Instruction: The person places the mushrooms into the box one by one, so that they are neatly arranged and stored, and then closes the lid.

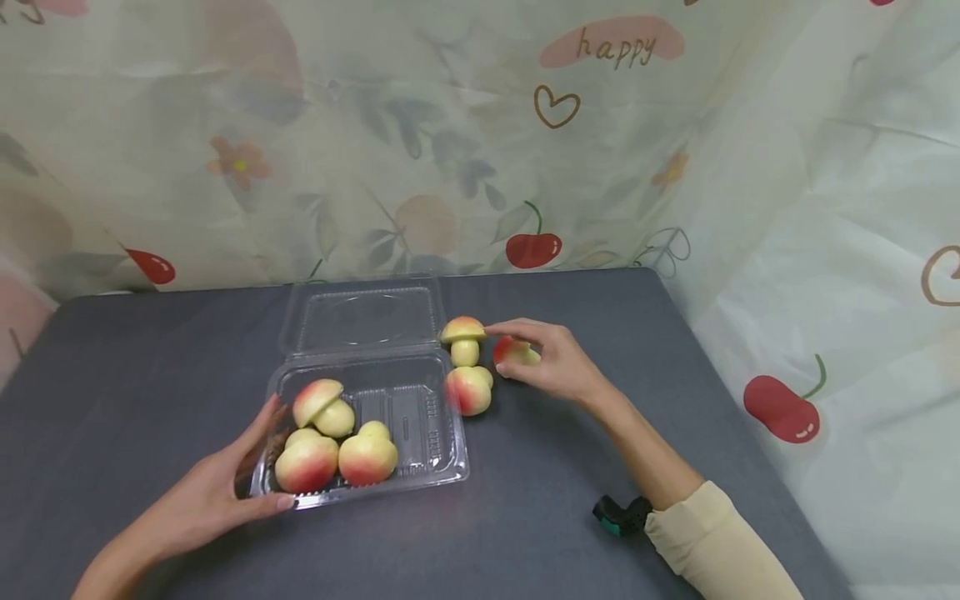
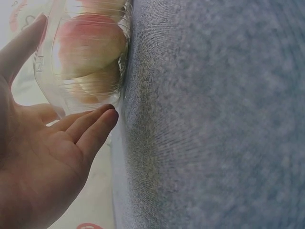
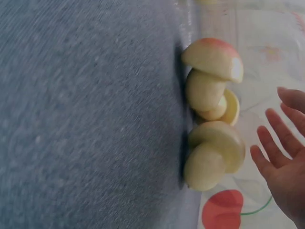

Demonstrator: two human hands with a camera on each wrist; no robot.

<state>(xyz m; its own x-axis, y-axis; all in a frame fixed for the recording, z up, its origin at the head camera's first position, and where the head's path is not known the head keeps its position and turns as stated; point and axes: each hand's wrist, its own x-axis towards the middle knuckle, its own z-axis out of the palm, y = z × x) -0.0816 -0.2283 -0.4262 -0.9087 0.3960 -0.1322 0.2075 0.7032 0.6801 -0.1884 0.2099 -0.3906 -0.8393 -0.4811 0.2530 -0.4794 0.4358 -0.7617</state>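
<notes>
Left hand (image 1: 217, 487) grasps the near left corner of a shallow, rectangular, clear plastic box (image 1: 408, 423), thumb on the near side, fingers along the left. Right hand (image 1: 551, 354) is unclenched and holds nothing: thumb and index finger stand parted about a pale-yellow toy mushroom with a red-blushed, domed cap (image 1: 517, 350), and the right wrist view shows space between fingers and mushrooms. Just left of it, outside the box's right wall, are two similar mushrooms (image 1: 470, 390), the far one upright, the near one tipped over. Three more mushrooms (image 1: 367, 452) lie toward the left inside the box, whose clear lid (image 1: 367, 321) is folded back on the far side. Handling, judged from appearance: each mushroom is probably light, firm and rather slippery, best pinched across the cap or round the narrower stem; the box is likely light and flexible, easily slid or dented, best steadied at a corner. Box and loose mushrooms rest on a dark grey table (image 1: 547, 500) before a pale, cherry-printed curtain (image 1: 450, 108).
</notes>
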